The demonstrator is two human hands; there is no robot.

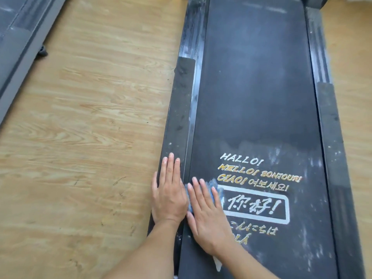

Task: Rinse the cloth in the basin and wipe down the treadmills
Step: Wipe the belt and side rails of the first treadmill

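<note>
At left edge of black printed treadmill belt (255,87), your right hand (207,214) is pressing small blue cloth (213,183) flat, fingers straight; left hand (169,196) is bracing, open-palmed, on dark side rail (179,117). Cloth beside belt-rail gap could snag.

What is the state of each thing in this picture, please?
left hand: flat, fingers straight, rests on the side rail.
right hand: flat, presses the cloth onto the belt.
cloth: blue, lies on the belt, mostly hidden under the right hand.
belt: dark, whitish streaks beside the lettering.
side rail: dark, a few pale specks.
</note>
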